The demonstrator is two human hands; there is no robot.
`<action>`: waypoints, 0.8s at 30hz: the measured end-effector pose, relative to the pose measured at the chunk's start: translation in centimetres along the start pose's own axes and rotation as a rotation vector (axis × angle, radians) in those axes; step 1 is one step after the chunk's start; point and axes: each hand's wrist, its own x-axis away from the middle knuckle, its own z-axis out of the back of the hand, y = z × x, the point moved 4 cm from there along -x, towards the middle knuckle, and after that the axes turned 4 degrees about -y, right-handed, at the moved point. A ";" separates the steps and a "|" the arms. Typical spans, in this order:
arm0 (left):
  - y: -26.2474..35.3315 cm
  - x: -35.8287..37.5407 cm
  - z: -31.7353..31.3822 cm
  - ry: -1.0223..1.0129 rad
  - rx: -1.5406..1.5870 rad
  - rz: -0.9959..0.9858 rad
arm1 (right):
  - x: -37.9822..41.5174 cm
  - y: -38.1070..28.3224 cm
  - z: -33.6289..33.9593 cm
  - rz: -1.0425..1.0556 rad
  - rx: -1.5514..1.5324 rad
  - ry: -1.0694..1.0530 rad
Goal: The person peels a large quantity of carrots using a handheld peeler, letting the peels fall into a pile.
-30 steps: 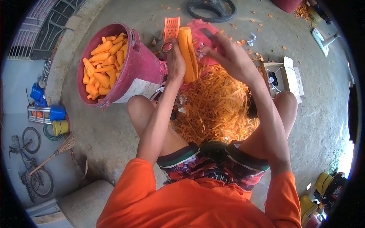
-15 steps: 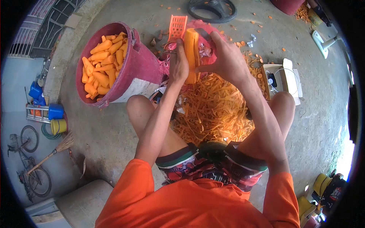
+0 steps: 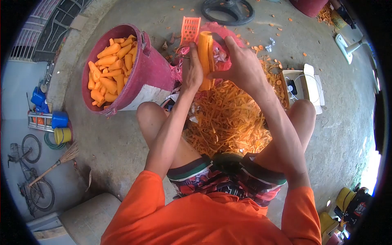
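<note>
My left hand (image 3: 192, 69) is wrapped round a large peeled orange carrot (image 3: 205, 55), held upright above a heap of carrot peelings (image 3: 226, 116). On the carrot's right side, my right hand (image 3: 245, 67) grips a dark peeler (image 3: 218, 40); most of this tool is hidden by the fingers. A strip runs down that side of the carrot, close to my right thumb. Behind the hands lie a pink plastic bag (image 3: 222, 32) and an orange perforated basket (image 3: 190, 29).
To the left, a tilted maroon tub (image 3: 151, 75) holds many peeled carrots (image 3: 108, 83). An open cardboard box (image 3: 303, 87) with a white cable sits right of the peelings. A dark wheel-shaped base (image 3: 228, 11) lies at the back. Carrot slices dot the concrete floor.
My right hand has shifted slightly, its thumb and fingers a little lower along the carrot. My left hand and the carrot stay nearly in place.
</note>
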 end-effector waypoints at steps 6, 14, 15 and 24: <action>1.1 -0.3 0.6 0.166 -0.070 0.004 | 1.3 -1.7 -2.2 -0.012 0.025 -0.137; -1.0 -1.4 2.2 0.075 0.184 0.123 | 1.6 -2.1 -3.7 -0.069 0.055 -0.262; -1.0 -1.4 2.3 0.074 0.175 0.102 | 1.8 -2.1 -4.1 -0.049 0.066 -0.243; -0.8 -0.5 2.6 0.153 0.121 0.182 | 3.0 -2.1 -5.4 -0.001 0.079 -0.252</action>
